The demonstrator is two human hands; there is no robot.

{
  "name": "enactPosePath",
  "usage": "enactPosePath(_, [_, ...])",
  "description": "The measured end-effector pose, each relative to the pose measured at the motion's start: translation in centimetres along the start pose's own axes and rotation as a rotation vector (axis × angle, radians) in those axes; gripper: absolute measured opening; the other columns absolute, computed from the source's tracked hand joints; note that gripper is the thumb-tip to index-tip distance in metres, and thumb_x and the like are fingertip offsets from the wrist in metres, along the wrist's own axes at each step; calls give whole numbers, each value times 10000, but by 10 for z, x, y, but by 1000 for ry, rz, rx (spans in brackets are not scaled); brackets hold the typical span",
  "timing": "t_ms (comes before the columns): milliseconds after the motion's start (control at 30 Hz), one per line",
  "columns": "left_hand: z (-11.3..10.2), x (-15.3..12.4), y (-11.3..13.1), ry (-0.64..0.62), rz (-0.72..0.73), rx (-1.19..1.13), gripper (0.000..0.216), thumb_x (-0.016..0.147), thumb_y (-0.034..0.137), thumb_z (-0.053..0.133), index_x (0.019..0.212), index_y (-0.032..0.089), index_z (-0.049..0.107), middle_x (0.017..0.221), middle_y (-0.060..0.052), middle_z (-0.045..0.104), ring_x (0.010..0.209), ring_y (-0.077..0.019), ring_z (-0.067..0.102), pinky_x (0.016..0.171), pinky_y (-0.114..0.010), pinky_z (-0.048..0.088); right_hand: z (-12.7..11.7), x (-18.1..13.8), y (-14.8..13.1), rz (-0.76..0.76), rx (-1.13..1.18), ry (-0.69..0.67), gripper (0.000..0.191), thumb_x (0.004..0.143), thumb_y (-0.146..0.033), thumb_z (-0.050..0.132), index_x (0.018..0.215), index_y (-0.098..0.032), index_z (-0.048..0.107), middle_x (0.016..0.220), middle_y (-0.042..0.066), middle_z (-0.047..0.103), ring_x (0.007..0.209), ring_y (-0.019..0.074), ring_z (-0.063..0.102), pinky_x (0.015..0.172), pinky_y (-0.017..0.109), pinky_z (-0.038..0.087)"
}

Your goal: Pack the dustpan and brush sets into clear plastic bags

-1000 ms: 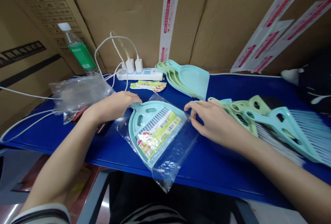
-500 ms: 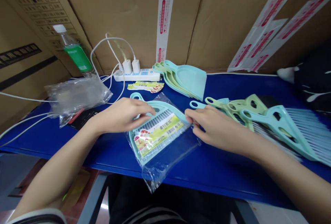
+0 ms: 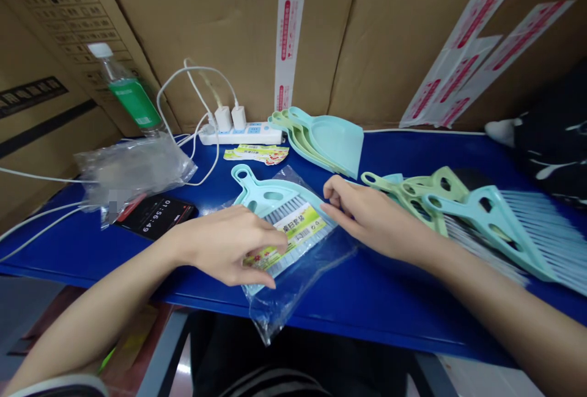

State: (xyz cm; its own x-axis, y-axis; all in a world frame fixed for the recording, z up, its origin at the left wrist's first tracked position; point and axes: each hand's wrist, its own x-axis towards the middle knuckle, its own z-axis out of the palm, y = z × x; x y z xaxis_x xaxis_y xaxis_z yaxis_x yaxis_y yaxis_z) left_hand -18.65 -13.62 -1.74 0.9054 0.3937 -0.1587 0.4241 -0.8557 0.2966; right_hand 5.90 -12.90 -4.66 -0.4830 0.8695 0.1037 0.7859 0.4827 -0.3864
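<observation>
A teal dustpan-and-brush set (image 3: 270, 198) with a yellow label lies partly inside a clear plastic bag (image 3: 293, 281) on the blue table (image 3: 367, 299). Its handle sticks out of the bag toward the back left. My left hand (image 3: 229, 250) rests on the near left part of the set, thumb and fingers closed around its edge and the bag. My right hand (image 3: 367, 216) presses on the bag's right edge with fingers pinched together on the plastic.
Stacked teal and green dustpans (image 3: 325, 140) lie at the back. Several brushes (image 3: 481, 219) lie at right. A phone showing a timer (image 3: 156, 215), crumpled plastic bags (image 3: 132, 167), a green-labelled bottle (image 3: 126, 94), a power strip (image 3: 238, 134) with cables and loose label cards (image 3: 257, 153) are at left. Cardboard boxes stand behind.
The dustpan set has slid further out of the bag toward the back left, its handle now free. My left hand moved from the handle end down to the near side of the set.
</observation>
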Motion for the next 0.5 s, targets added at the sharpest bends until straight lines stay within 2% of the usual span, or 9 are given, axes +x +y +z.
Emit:
enactPosePath(167, [0,-1,3,-72,-6,-27,280,773,415,738,820,196,570,647,48,603,563,-123,563,481,-257,290,5,2,4,-19,51,-50,127,880,-238,421,825,-252,307,624,-33,495,526,155,455,527,272,318])
enactPosePath(300, [-1,-1,5,-91,-14,-10,232,750,291,750,776,203,538,662,53,604,568,-119,544,486,-261,285,-1,-2,2,-22,-18,-90,155,865,-214,422,785,-251,294,599,-36,481,499,142,423,494,263,288])
enactPosePath(500, [-4,-3,5,-83,-9,-39,159,724,98,620,740,208,506,686,43,575,612,-124,532,527,-262,344,-11,-11,-3,-28,-178,-221,224,868,-197,391,692,-251,262,569,-32,437,467,136,388,486,280,233])
